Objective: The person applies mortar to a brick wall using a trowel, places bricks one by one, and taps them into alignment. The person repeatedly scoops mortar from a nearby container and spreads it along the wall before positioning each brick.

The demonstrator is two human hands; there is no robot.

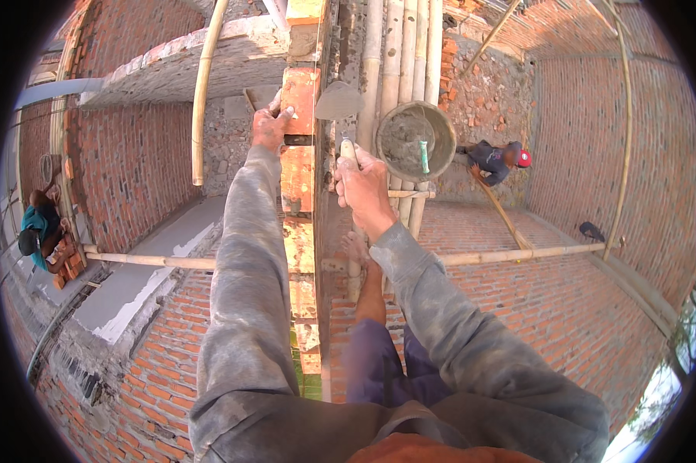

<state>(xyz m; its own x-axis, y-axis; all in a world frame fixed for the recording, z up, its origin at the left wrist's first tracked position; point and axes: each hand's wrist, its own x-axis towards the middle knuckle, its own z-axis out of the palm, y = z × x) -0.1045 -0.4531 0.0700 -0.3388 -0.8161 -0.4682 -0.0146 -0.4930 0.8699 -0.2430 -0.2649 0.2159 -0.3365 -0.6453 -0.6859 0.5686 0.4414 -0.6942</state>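
My left hand is closed around the left side of an orange brick on top of a narrow brick wall, the thumb over its upper face. A dark gap parts this brick from the nearer brick in the row. To the right of the wall, my right hand grips the pale handle of a trowel. The trowel's grey, rounded blade points away from me, just right of the held brick. Close by on the right stands a bucket of grey mortar, with a green-handled tool in it.
Bamboo poles form a platform right of the wall; my bare foot is near it. An upright bamboo pole stands left. Far below right, a person in a red cap holds a long pole. Another person is beside stacked bricks at left.
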